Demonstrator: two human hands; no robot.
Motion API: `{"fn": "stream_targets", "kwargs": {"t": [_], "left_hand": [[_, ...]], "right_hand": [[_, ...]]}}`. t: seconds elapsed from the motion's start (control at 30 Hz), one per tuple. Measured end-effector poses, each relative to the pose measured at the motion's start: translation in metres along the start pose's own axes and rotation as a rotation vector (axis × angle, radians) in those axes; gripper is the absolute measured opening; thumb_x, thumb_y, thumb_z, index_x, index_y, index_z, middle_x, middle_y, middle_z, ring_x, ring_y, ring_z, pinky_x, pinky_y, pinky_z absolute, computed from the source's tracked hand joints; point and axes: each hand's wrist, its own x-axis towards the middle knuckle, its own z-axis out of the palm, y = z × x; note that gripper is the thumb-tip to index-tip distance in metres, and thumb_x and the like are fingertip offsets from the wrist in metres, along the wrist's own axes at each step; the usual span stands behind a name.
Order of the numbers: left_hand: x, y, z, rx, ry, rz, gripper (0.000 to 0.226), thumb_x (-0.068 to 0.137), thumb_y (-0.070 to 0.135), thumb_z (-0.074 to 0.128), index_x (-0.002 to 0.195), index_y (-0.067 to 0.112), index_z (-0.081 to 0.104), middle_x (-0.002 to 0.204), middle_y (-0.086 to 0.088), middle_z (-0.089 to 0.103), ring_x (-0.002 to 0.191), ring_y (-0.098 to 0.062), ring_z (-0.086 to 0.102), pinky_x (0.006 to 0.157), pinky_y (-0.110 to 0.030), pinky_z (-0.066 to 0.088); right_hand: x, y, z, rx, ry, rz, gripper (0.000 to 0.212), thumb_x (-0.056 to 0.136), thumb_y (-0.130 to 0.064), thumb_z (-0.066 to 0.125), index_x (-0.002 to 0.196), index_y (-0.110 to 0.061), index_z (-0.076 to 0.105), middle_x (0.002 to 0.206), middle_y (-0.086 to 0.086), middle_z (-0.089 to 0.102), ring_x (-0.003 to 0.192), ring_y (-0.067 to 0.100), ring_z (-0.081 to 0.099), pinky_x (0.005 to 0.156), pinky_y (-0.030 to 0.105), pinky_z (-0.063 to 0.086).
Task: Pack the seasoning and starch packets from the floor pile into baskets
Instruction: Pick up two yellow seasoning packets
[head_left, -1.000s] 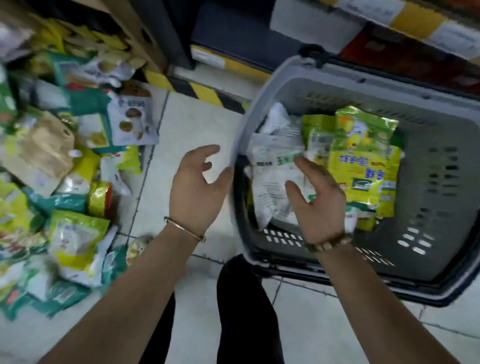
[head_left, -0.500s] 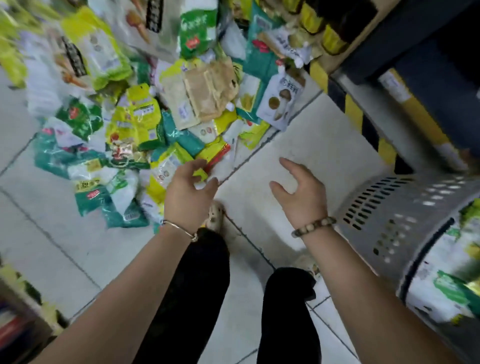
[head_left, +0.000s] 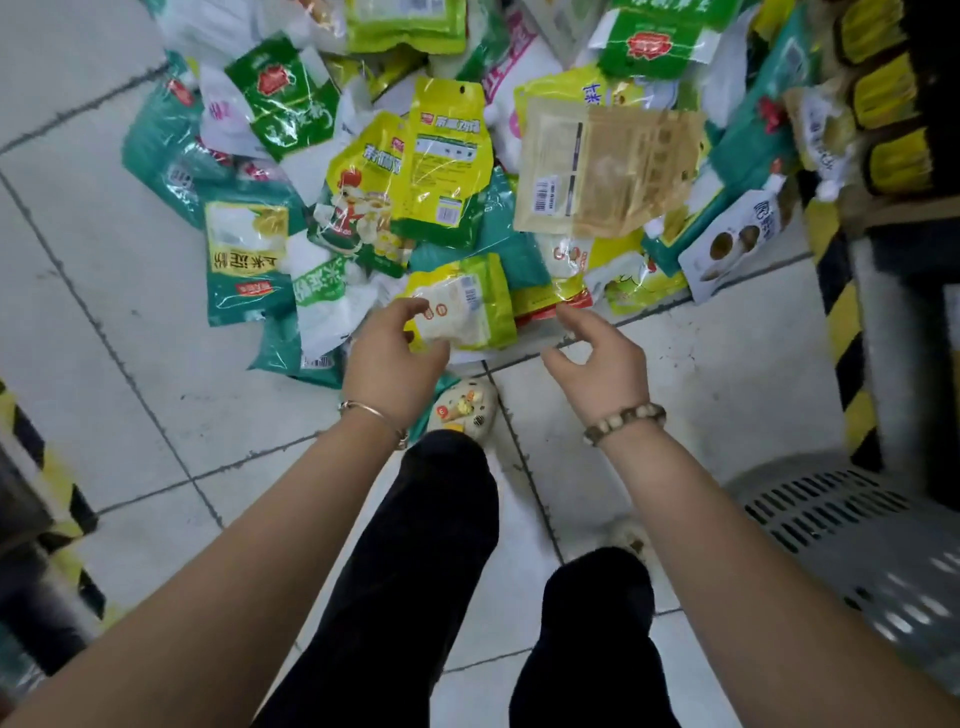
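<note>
1. Reaching down in head view: left hand (head_left: 395, 364) is at the near edge of the floor pile (head_left: 291, 98), index finger & thumb pinching the near-left corner of a green-and-white pkt (head_left: 467, 306).
2. That pkt lies on the pile's near edge, just far of the hand, w/ a red-and-yellow pkt (head_left: 569, 299) touching its right side.
3. Right hand (head_left: 602, 364) is just right of the left, fingers loosely curled, holding nothing. Index tip is just beside the red-and-yellow pkt; can't tell if it touches.
4. The pile is mixed pkts overlapping on the tiled floor (head_left: 156, 395): tan pkt (head_left: 608, 171) far right, yellow-green rooster pkt (head_left: 363, 192) mid, teal pkt (head_left: 244, 254) left.
5. Grey basket (head_left: 857, 545) is near right, slotted wall showing, well apart from the pile; its inside isn't in view.
6. Thin bangle (head_left: 374, 415) on left wrist, bead bracelet (head_left: 623, 421) on right.
7. Decorated shoe (head_left: 462, 410) is on the floor between the hands, toe at the pile's near edge.
8. Black-yellow striped edging (head_left: 847, 332) runs along the right.
</note>
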Motion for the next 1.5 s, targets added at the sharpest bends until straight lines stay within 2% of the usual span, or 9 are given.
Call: {"fn": "stream_targets", "kwargs": {"t": [0.2,0.5,0.7,0.83,0.97,1.13,1.23,1.33,1.5], "left_hand": [[0.029,-0.024,0.012,-0.078,0.012,-0.080,0.044,0.083,0.015,0.063,0.126,0.015,0.055,0.126,-0.002,0.055,0.098,-0.015,0.053,0.089,-0.030,0.044],[0.051,-0.080,0.057,-0.192,0.034,-0.198,0.040,0.085,0.017,0.064,0.124,0.013,0.056,0.125,-0.002,0.058,0.104,-0.020,0.058,0.087,-0.028,0.045],[0.065,-0.119,0.082,-0.271,0.040,-0.279,0.034,0.085,0.020,0.065,0.118,0.014,0.059,0.119,-0.001,0.061,0.102,-0.022,0.061,0.091,-0.036,0.048],[0.068,-0.135,0.085,-0.315,0.039,-0.328,0.032,0.085,0.017,0.065,0.116,0.012,0.060,0.112,-0.001,0.061,0.097,-0.020,0.060,0.091,-0.033,0.047],[0.068,-0.142,0.082,-0.453,0.114,-0.413,0.027,0.084,0.011,0.066,0.110,0.006,0.064,0.098,-0.004,0.062,0.100,-0.022,0.061,0.095,-0.036,0.047],[0.068,-0.144,0.070,-0.629,0.146,-0.502,0.029,0.079,0.018,0.069,0.106,0.012,0.062,0.099,-0.008,0.064,0.095,-0.023,0.063,0.092,-0.038,0.050],[0.068,-0.136,0.059,-0.723,0.089,-0.490,0.035,0.086,0.018,0.066,0.118,0.012,0.056,0.106,-0.006,0.061,0.096,-0.018,0.059,0.076,-0.028,0.049],[0.067,-0.120,0.048,-0.843,-0.147,-0.390,0.052,0.088,0.018,0.063,0.134,0.015,0.041,0.109,0.001,0.060,0.091,-0.007,0.061,0.066,-0.016,0.048],[0.074,-0.089,0.037,-1.164,-0.215,-0.256,0.045,0.066,0.004,0.076,0.106,0.011,0.057,0.083,0.007,0.074,0.077,-0.009,0.070,0.065,-0.023,0.055]], "right_hand": [[0.047,-0.020,0.029,-0.213,-0.175,-0.093,0.046,0.083,-0.017,0.064,0.128,-0.018,0.057,0.127,0.001,0.061,0.117,0.017,0.056,0.101,0.033,0.043],[0.125,-0.020,0.108,-0.823,-0.480,-0.387,0.058,0.086,-0.025,0.058,0.140,-0.020,0.037,0.139,0.010,0.044,0.128,0.028,0.042,0.101,0.038,0.038],[0.157,-0.006,0.166,-1.108,-0.375,-0.528,0.071,0.084,-0.029,0.063,0.143,-0.017,0.027,0.145,0.010,0.032,0.131,0.028,0.032,0.103,0.041,0.028],[0.165,0.001,0.185,-1.201,-0.315,-0.577,0.054,0.085,-0.029,0.061,0.131,-0.011,0.041,0.132,0.012,0.048,0.122,0.029,0.045,0.097,0.039,0.032],[0.166,0.002,0.173,-1.054,-0.520,-0.496,0.039,0.084,-0.033,0.064,0.116,-0.014,0.052,0.124,0.013,0.052,0.113,0.031,0.052,0.086,0.036,0.042],[0.156,0.008,0.142,-0.806,-0.533,-0.314,0.032,0.077,-0.033,0.072,0.078,-0.017,0.044,0.088,0.007,0.050,0.085,0.024,0.050,0.066,0.029,0.035],[0.146,0.006,0.122,-0.435,-0.499,-0.120,0.028,0.070,-0.022,0.080,0.085,-0.015,0.058,0.090,0.005,0.062,0.086,0.023,0.059,0.075,0.032,0.047],[0.128,-0.003,0.105,-0.077,-0.525,0.088,0.024,0.068,-0.008,0.081,0.084,-0.014,0.063,0.094,0.011,0.070,0.087,0.027,0.067,0.080,0.040,0.055],[0.102,-0.021,0.103,0.346,-0.524,0.260,0.023,0.072,0.002,0.073,0.086,-0.014,0.064,0.081,0.003,0.072,0.070,0.018,0.069,0.068,0.034,0.058]]}}
